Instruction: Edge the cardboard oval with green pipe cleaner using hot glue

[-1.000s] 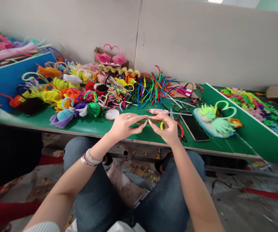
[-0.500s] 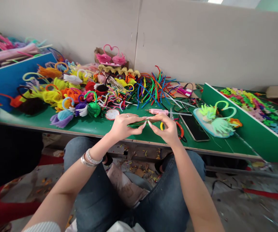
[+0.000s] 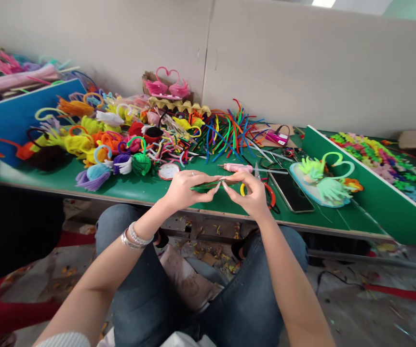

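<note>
We hold a thin green strip (image 3: 205,185) between both hands, just above the near edge of the green surface (image 3: 139,190). Our left hand (image 3: 185,190) pinches it in a narrow grip of thumb and fingers. Our right hand (image 3: 253,193) nips its other end the same way. It may be a pipe cleaner, though it is too thin to tell. A pink tool (image 3: 237,167) lies just behind, a phone (image 3: 290,189) to the right.

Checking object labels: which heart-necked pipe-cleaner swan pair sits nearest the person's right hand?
The light green swan pair on the pale blue base, just right of the black phone; the pink swan pair stands far back on cardboard by the wall.
</note>
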Tool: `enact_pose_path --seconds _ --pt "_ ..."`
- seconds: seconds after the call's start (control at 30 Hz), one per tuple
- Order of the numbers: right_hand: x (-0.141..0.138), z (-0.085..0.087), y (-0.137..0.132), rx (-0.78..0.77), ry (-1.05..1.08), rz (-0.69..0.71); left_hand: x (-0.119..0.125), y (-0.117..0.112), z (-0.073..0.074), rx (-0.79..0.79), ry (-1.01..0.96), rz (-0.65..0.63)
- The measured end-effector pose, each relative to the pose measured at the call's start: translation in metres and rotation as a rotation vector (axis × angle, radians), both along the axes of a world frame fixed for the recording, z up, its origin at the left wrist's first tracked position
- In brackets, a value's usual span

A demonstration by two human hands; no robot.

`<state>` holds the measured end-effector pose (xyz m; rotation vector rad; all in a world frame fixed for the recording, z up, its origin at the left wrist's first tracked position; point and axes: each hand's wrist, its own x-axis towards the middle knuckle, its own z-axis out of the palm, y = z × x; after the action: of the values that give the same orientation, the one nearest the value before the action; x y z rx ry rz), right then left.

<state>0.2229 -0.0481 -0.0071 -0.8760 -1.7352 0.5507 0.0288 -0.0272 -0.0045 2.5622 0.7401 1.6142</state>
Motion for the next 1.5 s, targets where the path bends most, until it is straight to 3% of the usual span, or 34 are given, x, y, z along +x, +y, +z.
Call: enact_pose_path --seconds 0.23,0.33,0.63,1.33,1.5 --pt "0.005 0.009 -0.003 0.003 -0.128 0.046 -0.016 0.004 0.010 -0.312 0.124 -0.209" --pt "0.006 0.010 -0.004 0.016 -0.157 0.051 -0.021 0.004 0.015 -0.362 0.168 -0.272" --pt "0.006 0.008 -0.004 0.056 -0.178 0.041 -0.018 0.001 0.012 -0.269 0.191 -0.184" --pt "0.001 0.006 -0.005 0.170 -0.153 -0.030 -0.019 0.001 0.012 -0.306 0.158 -0.254" --pt "-0.001 0.008 -0.006 0.189 -0.156 -0.027 -0.014 0.002 0.009 -0.174 0.062 -0.230"
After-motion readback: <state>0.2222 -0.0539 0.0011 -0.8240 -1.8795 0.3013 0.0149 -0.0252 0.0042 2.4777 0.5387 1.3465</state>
